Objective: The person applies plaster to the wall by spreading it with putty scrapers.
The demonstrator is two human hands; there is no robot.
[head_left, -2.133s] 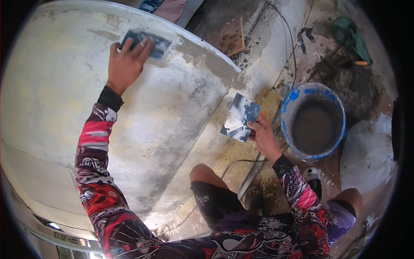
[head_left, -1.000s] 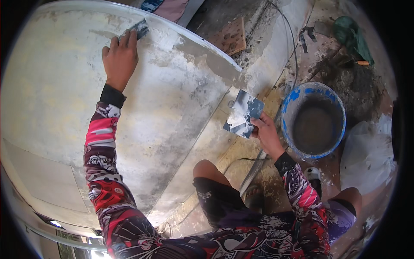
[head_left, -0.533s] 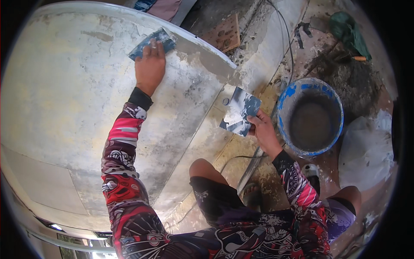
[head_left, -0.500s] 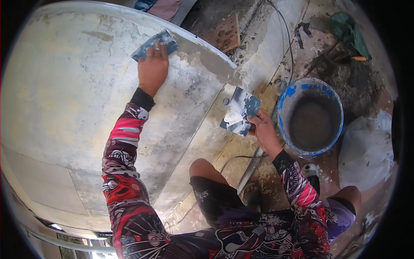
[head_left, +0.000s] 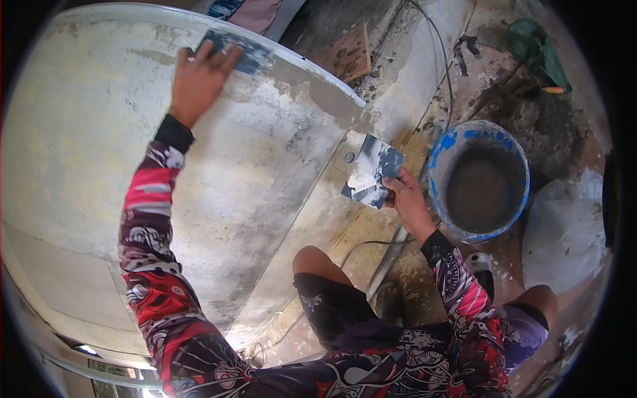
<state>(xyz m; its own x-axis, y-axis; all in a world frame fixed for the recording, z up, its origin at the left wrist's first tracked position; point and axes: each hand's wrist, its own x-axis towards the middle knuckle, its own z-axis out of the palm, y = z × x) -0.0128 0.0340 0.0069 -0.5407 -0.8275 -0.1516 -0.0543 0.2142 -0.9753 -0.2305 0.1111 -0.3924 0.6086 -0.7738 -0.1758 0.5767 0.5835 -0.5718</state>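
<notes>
My left hand (head_left: 199, 78) is closed on a dark blue flat scraper blade (head_left: 244, 52) and presses it to the mottled, off-white wall (head_left: 166, 166) close to its curved edge. Around that blade, patches of grey and white filler mark the surface. Lower down, my right hand (head_left: 406, 200) grips a second scraper blade (head_left: 378, 159) between thumb and fingers. White filler (head_left: 362, 179) is smeared across its face. This blade is held in front of the wall's edge, left of the bucket, apart from the first.
A grey bucket with a blue rim (head_left: 434, 174) stands on the stained floor to the right. Beyond it are a green cloth-like bundle (head_left: 534, 50) and a translucent plastic sheet (head_left: 564, 235). A dark cable (head_left: 446, 73) runs along the floor. A speckled board (head_left: 348, 53) lies at the back.
My left hand has moved left and slightly up with its scraper blade, along the wall's edge. My right hand and its blade have barely shifted.
</notes>
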